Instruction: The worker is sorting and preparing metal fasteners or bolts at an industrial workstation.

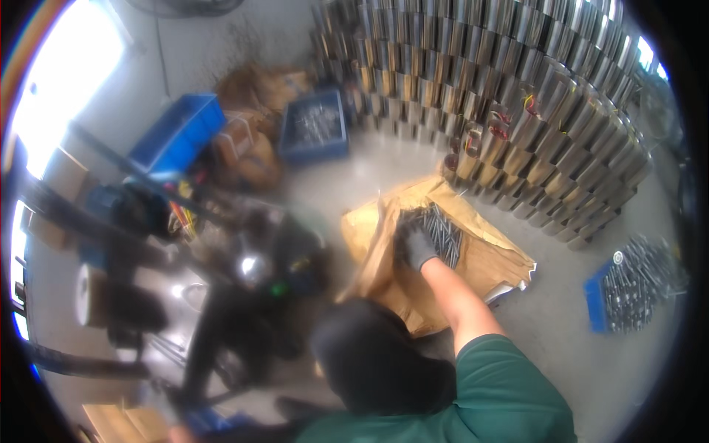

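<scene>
My right hand (416, 244), in a dark grey glove, reaches down into an open brown paper sack (377, 255). It touches a heap of slim grey metal rods (443, 235) inside. Its fingertips are lost among the rods and the sack's shadow, so their grip cannot be made out. At the lower left edge my left hand (168, 404), also gloved, is a blur beside the machine and near a light wooden board (122, 422). Whether it holds anything does not show.
Stacked metal tubes (473, 81) form a wall behind the sack. To the right a blue bin (595, 304) holds more rods. A blue crate of metal parts (314, 125) and an empty-looking blue bin (181, 133) stand at the back left. A dark machine (221, 295) fills the left.
</scene>
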Demonstrator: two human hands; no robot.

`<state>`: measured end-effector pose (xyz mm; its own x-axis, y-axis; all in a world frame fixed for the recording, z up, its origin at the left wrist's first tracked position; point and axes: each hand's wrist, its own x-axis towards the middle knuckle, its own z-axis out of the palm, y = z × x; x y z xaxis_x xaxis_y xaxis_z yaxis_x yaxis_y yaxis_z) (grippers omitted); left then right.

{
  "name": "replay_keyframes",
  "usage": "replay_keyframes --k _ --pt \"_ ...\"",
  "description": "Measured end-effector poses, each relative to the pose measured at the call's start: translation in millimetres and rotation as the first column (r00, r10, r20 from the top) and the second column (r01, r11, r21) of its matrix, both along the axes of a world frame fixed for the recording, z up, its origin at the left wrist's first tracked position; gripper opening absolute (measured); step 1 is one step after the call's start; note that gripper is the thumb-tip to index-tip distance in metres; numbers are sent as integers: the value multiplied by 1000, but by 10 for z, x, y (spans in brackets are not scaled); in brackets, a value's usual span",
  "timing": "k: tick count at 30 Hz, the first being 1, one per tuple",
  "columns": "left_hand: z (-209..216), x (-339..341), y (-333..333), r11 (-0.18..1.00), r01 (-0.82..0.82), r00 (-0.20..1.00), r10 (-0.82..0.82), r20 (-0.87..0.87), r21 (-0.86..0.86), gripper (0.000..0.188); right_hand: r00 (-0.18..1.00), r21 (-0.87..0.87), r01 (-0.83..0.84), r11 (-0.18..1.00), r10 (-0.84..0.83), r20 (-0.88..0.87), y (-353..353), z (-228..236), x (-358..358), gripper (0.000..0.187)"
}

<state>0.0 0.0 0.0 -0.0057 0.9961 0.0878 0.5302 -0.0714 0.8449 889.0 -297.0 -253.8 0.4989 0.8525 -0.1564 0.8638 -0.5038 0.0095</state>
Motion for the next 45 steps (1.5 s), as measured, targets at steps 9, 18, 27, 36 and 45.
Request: replay_keyframes --k 9,18,27,36,45 --pt "-82 252 -155 938 -153 983 176 -48 312 20 970 -413 -226 882 241 -15 616 867 -87 106" --pt "131 623 -421 873 -40 742 353 -571 487 22 892 -487 -97 868 292 344 428 -1076 -257 90" --pt "275 739 -718 869 -140 770 397 -500 474 18 885 -313 -108 944 235 403 1005 -1870 -235 82" --pt "217 989 -504 878 -135 742 397 -541 459 19 894 -184 10 983 73 442 592 -2456 -104 75" --pt "199 581 -491 873 -3 665 366 -651 487 17 996 -107 1 994 8 87 -46 -990 -730 55"
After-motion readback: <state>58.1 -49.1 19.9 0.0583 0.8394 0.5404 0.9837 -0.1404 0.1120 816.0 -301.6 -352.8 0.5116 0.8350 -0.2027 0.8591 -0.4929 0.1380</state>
